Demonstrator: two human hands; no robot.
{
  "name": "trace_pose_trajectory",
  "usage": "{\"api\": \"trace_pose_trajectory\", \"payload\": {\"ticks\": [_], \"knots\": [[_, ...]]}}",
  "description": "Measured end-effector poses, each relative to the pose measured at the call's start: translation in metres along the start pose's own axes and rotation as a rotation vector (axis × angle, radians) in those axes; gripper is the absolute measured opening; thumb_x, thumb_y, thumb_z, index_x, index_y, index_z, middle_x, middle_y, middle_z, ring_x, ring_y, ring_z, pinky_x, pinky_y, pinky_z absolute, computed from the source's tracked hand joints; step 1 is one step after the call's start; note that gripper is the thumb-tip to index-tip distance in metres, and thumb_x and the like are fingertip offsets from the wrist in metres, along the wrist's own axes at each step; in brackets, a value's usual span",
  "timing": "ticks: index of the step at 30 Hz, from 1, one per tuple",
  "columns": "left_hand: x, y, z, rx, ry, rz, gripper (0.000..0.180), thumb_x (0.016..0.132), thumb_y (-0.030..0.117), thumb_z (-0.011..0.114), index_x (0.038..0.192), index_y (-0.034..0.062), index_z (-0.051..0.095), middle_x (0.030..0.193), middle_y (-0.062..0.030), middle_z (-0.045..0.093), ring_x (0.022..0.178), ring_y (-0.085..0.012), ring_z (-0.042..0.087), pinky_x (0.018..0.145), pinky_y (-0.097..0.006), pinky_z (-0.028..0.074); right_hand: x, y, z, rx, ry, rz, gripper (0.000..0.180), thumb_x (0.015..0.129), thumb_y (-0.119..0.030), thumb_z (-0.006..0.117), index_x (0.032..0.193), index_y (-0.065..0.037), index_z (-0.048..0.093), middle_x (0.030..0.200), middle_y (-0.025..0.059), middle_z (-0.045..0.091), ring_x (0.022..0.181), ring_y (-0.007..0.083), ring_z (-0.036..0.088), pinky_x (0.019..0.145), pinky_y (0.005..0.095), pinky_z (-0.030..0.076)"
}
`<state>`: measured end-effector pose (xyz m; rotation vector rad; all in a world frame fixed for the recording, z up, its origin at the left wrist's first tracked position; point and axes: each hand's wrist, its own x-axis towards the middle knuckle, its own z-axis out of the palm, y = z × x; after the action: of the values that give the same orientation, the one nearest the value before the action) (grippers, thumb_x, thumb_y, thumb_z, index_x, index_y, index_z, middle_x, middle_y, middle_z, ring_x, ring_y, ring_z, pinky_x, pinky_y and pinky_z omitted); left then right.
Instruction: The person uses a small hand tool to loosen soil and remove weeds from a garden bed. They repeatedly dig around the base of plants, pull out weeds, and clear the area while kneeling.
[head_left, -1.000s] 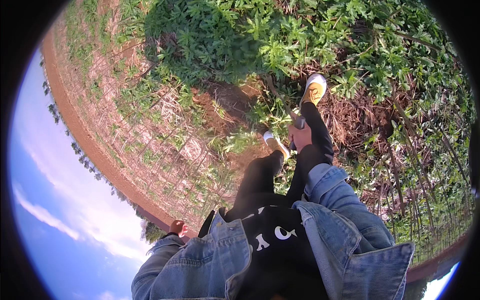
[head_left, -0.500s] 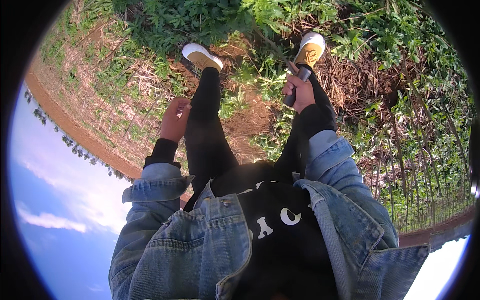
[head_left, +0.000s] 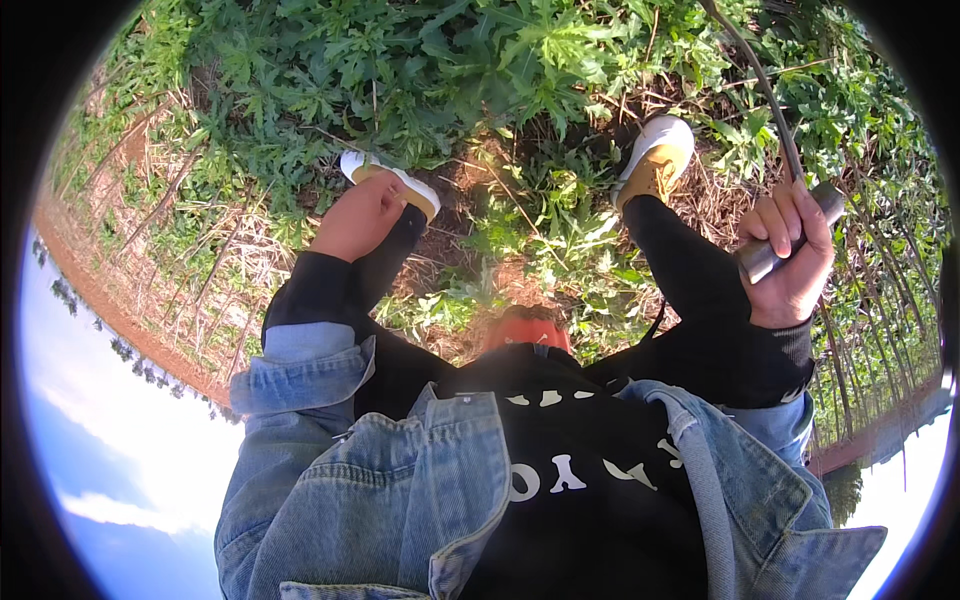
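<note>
My right hand (head_left: 785,235) is wrapped around a short grey cylindrical handle (head_left: 828,203), out to the right of my right knee. A long, thin, dark curved shaft (head_left: 768,85) rises from beside my index finger toward the far edge; I cannot tell whether it joins the handle. My left hand (head_left: 362,218) is in front of my left shoe (head_left: 418,195) as seen here, fingers curled in and nothing visible in them. My right shoe (head_left: 655,160), tan and white, stands on dry stalks and soil.
Dense leafy green plants (head_left: 450,75) grow ahead of my feet. Dry straw (head_left: 240,250) lies on the left, and thin upright stalks (head_left: 880,330) stand on the right. A red object (head_left: 525,330) shows between my thighs, mostly hidden by my shirt.
My right hand has swung outward to the right with the handle. My left hand has moved forward, near the left shoe. My knees are wider apart, and the red object has come into view.
</note>
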<state>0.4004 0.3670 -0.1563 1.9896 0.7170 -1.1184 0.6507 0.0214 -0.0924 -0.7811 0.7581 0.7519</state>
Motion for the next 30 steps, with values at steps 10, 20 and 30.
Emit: {"api": "trace_pose_trajectory", "payload": {"ticks": [10, 20, 30], "knots": [[-0.092, 0.073, -0.031, 0.275, 0.590, 0.599, 0.022, 0.082, 0.013, 0.063, 0.101, 0.0062, 0.053, 0.080, -0.0104, 0.058, 0.075, -0.0299, 0.059, 0.066, -0.039, 0.047, -0.056, 0.052, 0.042, -0.110, -0.385, -0.083, 0.040, 0.095, -0.008, 0.042, 0.132, 0.005, 0.032, 0.060, -0.0020, 0.035, 0.047, 0.0071, 0.035, 0.053, 0.0242, 0.033], [-0.089, 0.051, -0.022, 0.396, 0.543, 0.362, 0.024, 0.085, 0.023, 0.062, 0.101, 0.0076, 0.052, 0.083, -0.0157, 0.062, 0.078, -0.0323, 0.062, 0.069, -0.040, 0.048, -0.045, 0.098, 0.063, -0.531, -0.581, -0.190, 0.030, 0.085, -0.007, 0.057, 0.111, 0.006, 0.050, 0.062, 0.0005, 0.045, 0.050, 0.0114, 0.043, 0.053, 0.0253, 0.041], [-0.133, 0.071, -0.046, 0.421, 0.741, 0.529, 0.022, 0.087, 0.023, 0.059, 0.101, 0.0079, 0.050, 0.079, -0.0143, 0.060, 0.073, -0.0279, 0.061, 0.064, -0.038, 0.046, -0.047, 0.097, 0.053, -0.588, -0.401, -0.240, 0.029, 0.084, -0.004, 0.056, 0.109, 0.006, 0.048, 0.067, 0.0014, 0.047, 0.053, 0.0115, 0.045, 0.050, 0.0243, 0.039]]}}
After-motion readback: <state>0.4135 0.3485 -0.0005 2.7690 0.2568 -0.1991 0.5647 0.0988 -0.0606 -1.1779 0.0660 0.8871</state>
